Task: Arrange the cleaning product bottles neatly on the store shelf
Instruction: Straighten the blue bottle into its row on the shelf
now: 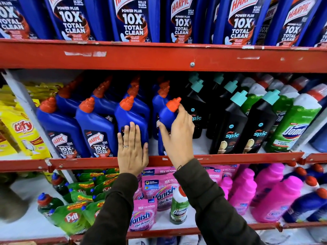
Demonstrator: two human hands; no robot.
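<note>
Right hand (pixel 177 131): fingers clamped around the shoulder and neck of a blue Harpic bottle (pixel 167 115), thumb on its left face, index tip at the orange cap (pixel 174 104). The bottle stands at the front of the middle shelf (pixel 230 159), fourth in the Harpic row, tilted with its cap leaning right toward the black Spic bottles (pixel 228 124).

Left hand (pixel 131 147): fingers together and flat, palm pressed on the front of the third Harpic bottle (pixel 131 117); not gripping, only bracing. A ring shows on one finger.

Judgement: step in hand is to square the tilted bottle into the row. Do it by turning at the neck until the label faces out, bring it upright, then slide it left until it sits just beside the braced bottle, base flush with the shelf's red lip. Keep the flat hand on, so the neighbours do not topple.
</note>
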